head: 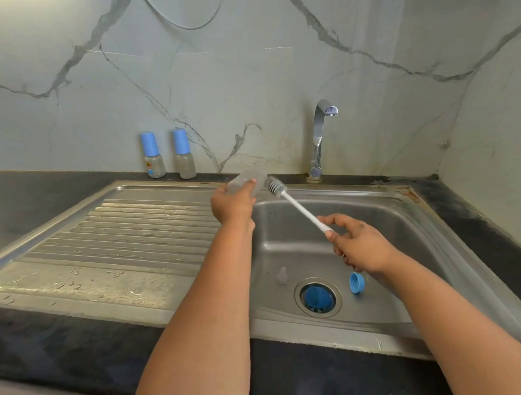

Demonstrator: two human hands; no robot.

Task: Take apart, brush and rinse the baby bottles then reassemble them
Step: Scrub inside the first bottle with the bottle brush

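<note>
**bottle held at the sink's back edge, brush at its mouth**

a clear, cloudy bottle body (248,183), without cap or teat, is held on its side above the back edge of the sink (402,200), where the draining board meets the basin. a white-handled bottle brush (295,203) is held slantwise over the basin, its grey bristles at the bottle's open mouth; how far they are inserted cannot be told.

two capped bottles (168,154) with blue lids are stood against the marble wall at the back of the counter. a clear teat (282,276), a blue ring (356,282) and a blue cap (317,297) over the drain are seen on the basin floor. a chrome tap (320,137) is mounted behind the basin.

the bottle is gripped by the left hand (233,206), fingers curled round its body. the brush handle's end is pinched by the right hand (358,246), forefinger laid along it.
</note>
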